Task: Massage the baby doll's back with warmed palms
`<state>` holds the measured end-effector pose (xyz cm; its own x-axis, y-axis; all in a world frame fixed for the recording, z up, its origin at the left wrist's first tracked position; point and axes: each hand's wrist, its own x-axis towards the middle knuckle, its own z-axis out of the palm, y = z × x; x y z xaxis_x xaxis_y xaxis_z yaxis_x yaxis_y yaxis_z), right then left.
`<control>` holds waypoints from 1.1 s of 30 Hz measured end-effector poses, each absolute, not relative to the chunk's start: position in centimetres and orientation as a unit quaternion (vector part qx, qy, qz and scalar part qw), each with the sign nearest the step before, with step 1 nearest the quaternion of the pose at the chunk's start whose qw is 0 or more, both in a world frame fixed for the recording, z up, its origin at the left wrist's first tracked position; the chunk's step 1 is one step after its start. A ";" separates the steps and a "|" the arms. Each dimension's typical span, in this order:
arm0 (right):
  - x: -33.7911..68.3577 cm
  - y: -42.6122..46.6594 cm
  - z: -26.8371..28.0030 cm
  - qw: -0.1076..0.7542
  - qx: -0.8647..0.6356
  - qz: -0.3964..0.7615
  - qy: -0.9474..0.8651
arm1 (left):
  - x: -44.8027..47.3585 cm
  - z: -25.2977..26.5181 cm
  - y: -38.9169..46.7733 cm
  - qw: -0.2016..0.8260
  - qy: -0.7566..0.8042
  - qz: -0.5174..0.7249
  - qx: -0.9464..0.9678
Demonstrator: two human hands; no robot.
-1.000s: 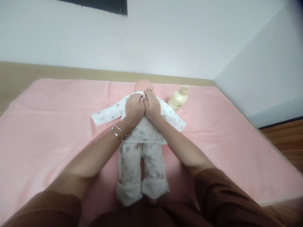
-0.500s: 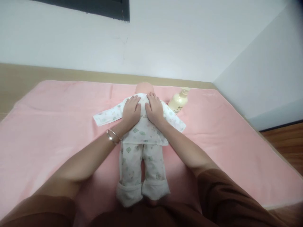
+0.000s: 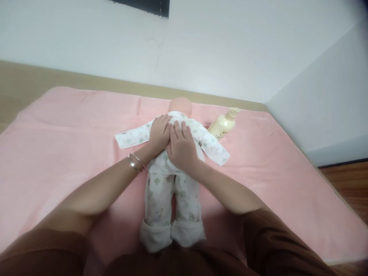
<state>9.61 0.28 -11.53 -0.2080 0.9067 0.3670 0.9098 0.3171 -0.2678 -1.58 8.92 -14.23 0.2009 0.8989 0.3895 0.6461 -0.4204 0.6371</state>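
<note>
A baby doll (image 3: 180, 105) lies face down on a pink mat (image 3: 86, 126), its bald head at the far end. It wears a white printed top (image 3: 211, 143) with the sleeves spread out, and matching trousers (image 3: 159, 195) with turned-up cuffs. My left hand (image 3: 160, 132) rests flat on the left side of the doll's upper back, fingers stretched out. Flat on the middle of the back lies my right hand (image 3: 182, 147), its fingers extended and its edge touching the left hand. Neither hand grasps anything. The doll's face is hidden.
A pale yellow pump bottle (image 3: 222, 125) lies tilted on the mat, just beyond the doll's right sleeve. Behind the mat runs a tan surface edge (image 3: 115, 82) against a white wall (image 3: 215, 50). Wooden flooring (image 3: 350, 188) shows at the right.
My right hand has slid from the doll's right shoulder down and left to the middle of the back, beside the left hand. The left hand stays in place. The view has tilted slightly.
</note>
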 end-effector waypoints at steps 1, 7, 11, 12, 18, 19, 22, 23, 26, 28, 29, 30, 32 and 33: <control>9.7 0.3 -11.4 0.229 -0.580 0.002 -0.781 | -1.6 -14.3 9.0 0.170 0.511 0.373 0.755; 12.6 4.1 -10.7 0.207 -0.585 0.064 -0.782 | -1.4 -14.2 9.0 0.162 0.509 0.368 0.761; 14.0 5.8 -10.5 0.211 -0.620 0.078 -0.752 | -1.3 -14.4 9.2 0.149 0.514 0.363 0.763; 13.9 5.6 -10.5 0.210 -0.631 0.072 -0.743 | -1.3 -14.5 9.2 0.147 0.513 0.364 0.763; 9.6 0.1 -11.0 0.177 -0.607 -0.017 -0.775 | -1.3 -14.9 9.5 0.121 0.509 0.365 0.770; 8.9 -0.8 -11.1 0.169 -0.590 -0.029 -0.789 | -1.3 -14.9 9.6 0.117 0.508 0.362 0.773; 8.5 -1.5 -11.0 0.157 -0.565 -0.030 -0.809 | -1.4 -14.8 9.6 0.112 0.504 0.355 0.779; 8.8 -1.1 -10.8 0.156 -0.565 -0.017 -0.810 | -1.4 -14.7 9.6 0.116 0.504 0.358 0.777; 10.6 1.5 -10.0 0.156 -0.583 0.038 -0.796 | -1.4 -14.5 9.4 0.133 0.496 0.378 0.771; 11.7 3.1 -9.6 0.153 -0.600 0.063 -0.783 | -1.4 -14.5 9.3 0.137 0.488 0.388 0.770; 11.9 3.5 -9.5 0.151 -0.606 0.067 -0.778 | -1.4 -14.5 9.3 0.136 0.486 0.390 0.770; 11.9 3.5 -9.5 0.149 -0.612 0.064 -0.774 | -1.4 -14.5 9.3 0.134 0.487 0.391 0.770; 11.1 2.5 -9.6 0.143 -0.618 0.046 -0.772 | -1.4 -14.7 9.4 0.132 0.492 0.387 0.769; 10.5 1.6 -9.7 0.139 -0.618 0.034 -0.773 | -1.4 -14.9 9.5 0.130 0.494 0.382 0.770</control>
<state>10.48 1.64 -9.66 -0.1978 0.9650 0.1724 0.9461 0.2339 -0.2240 -1.45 9.54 -14.87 0.2201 0.8599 0.4606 0.6612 -0.4787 0.5776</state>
